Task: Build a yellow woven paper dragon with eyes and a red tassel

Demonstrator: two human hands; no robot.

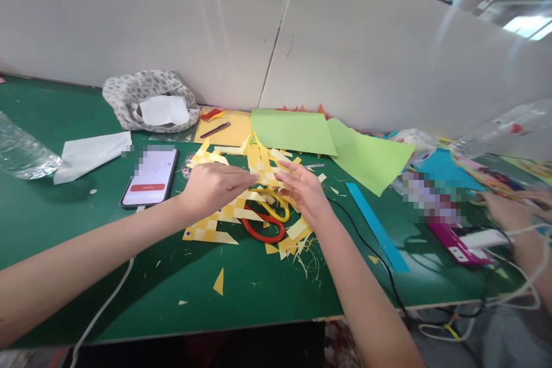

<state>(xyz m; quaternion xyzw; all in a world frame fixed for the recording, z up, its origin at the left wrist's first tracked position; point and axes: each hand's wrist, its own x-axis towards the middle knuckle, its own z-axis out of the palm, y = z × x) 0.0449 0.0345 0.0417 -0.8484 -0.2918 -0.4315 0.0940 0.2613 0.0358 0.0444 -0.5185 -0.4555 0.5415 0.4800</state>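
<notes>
A woven piece of yellow and pale paper [261,162] with pointed strips is between my two hands. My left hand [211,187] is closed, its fingers pressed together at the piece's left edge. The fingers of my right hand [304,190] are bent and pinch its right edge; the exact fingertip contact is partly hidden. Beneath lie yellow-handled scissors [280,210] and red-handled scissors [264,237], their blades covered by paper. More woven yellow paper shapes [211,233], one with a small dark eye-like dot, rest under and beside my left hand.
Yellow paper scraps [297,241] are strewn about. Left are a lit phone [150,175] on a white cable, a tissue [92,152], a plastic bottle [26,149] and a cloth basket [125,98]. Behind lie green sheets [293,131]; right, a blue strip [377,227] and another person's hand [506,213].
</notes>
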